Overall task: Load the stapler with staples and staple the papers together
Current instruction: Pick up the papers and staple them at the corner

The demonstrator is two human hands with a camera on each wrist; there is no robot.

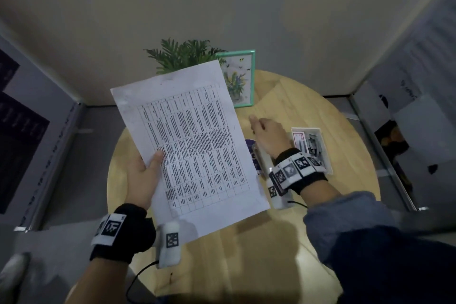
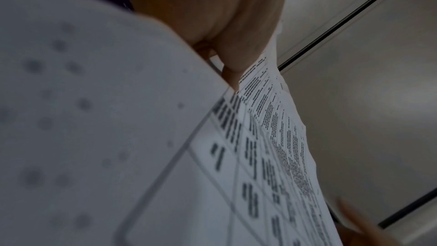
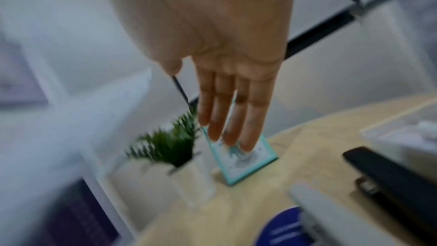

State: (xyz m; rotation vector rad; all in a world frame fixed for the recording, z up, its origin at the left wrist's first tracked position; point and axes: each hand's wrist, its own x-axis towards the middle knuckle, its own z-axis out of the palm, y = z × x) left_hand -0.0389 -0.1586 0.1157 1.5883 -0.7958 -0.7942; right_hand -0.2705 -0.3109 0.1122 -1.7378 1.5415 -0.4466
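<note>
left hand [image 1: 142, 180] is pinching the papers [image 1: 190, 145] above the worktop [image 1: 308, 242]; right hand [image 1: 267, 134], grip spread, is hovering at three o'clock.

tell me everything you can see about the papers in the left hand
The papers are white printed sheets, the top one showing a ruled table filled with small black text and blank margins. They are held up in the air above the round wooden table, tilted. The left hand grips their lower left edge, thumb on the printed face. The left wrist view shows more than one sheet edge. The right hand is not touching them.
</note>
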